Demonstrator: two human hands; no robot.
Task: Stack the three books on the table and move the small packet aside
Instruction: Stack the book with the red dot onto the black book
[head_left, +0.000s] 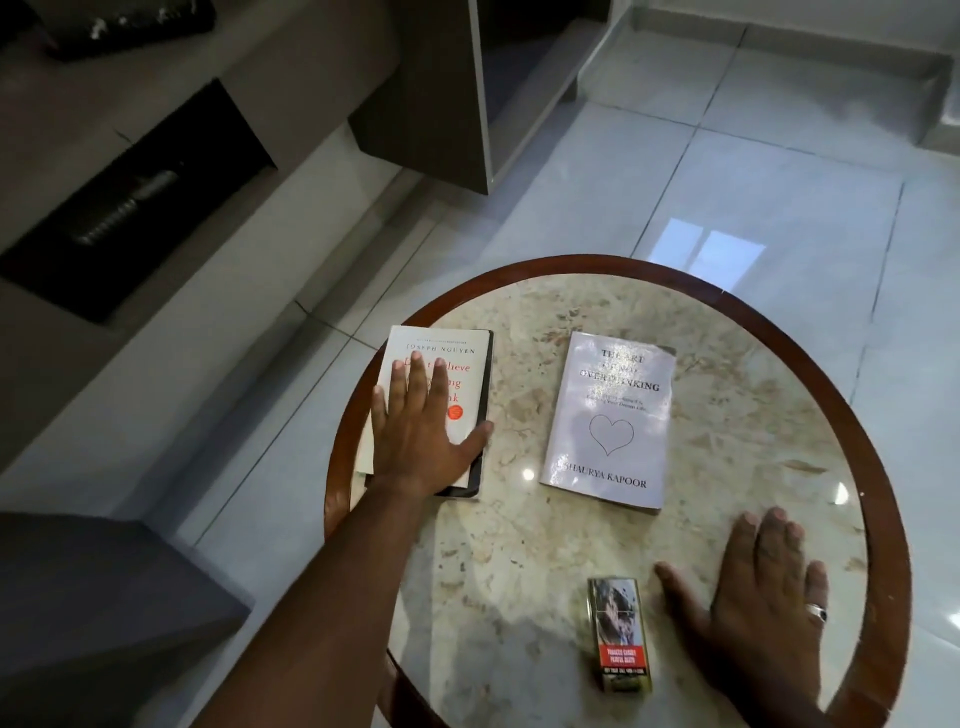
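On the round marble table (571, 545), a white book with red title (457, 348) lies on top of a dark book (484, 415) at the left edge. My left hand (421, 436) rests flat on the white book, fingers spread. A pale lilac book with a heart outline (608, 421) lies alone in the middle. The small packet (621, 634) lies near the front edge. Just right of the packet my right hand (753, 597) lies flat on the tabletop, fingers apart, holding nothing and not touching the packet.
The table has a raised brown wooden rim (883, 467). Glossy tiled floor (727, 182) surrounds it. A low grey unit with a dark recess (130, 208) runs along the left, and a dark grey seat corner (104, 597) sits at the lower left.
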